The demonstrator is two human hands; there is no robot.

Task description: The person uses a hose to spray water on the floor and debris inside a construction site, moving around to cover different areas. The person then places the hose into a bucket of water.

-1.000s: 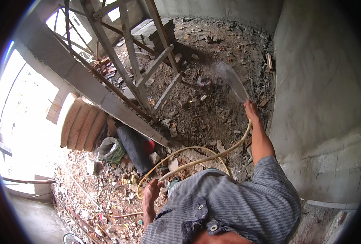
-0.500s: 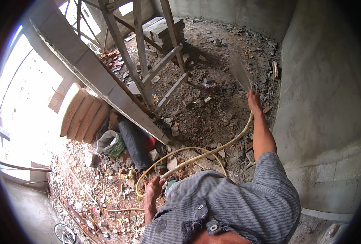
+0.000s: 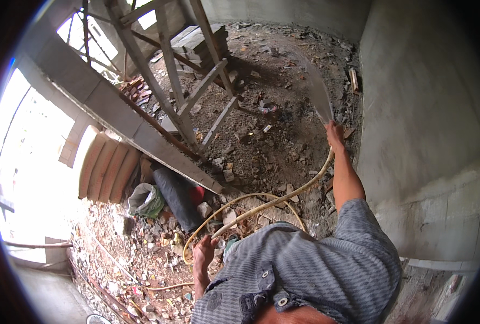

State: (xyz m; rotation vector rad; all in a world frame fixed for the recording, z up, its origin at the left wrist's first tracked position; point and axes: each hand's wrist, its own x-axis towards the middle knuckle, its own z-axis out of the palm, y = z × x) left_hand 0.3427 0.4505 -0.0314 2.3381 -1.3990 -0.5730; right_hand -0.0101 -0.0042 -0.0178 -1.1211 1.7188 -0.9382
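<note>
Your right hand [image 3: 334, 132] grips the end of the thin yellow rubber hose [image 3: 261, 208], spraying water over the rubble-strewn dirt floor [image 3: 283, 97]. Your left hand [image 3: 202, 254] hangs open near its slack loop by your feet; that loop could snag, kinking or jerking the hose.

Rubble-strewn dirt floor [image 3: 283, 146]

On the dark earth floor lie a looping yellowish rubber hose [image 3: 261, 208], broken brick scraps, a grey-green tied sack [image 3: 145, 200] beside what seems a black bag [image 3: 178, 197], stacked grey blocks [image 3: 197, 43], and the rough wooden ladder's [image 3: 197, 92] feet.
</note>
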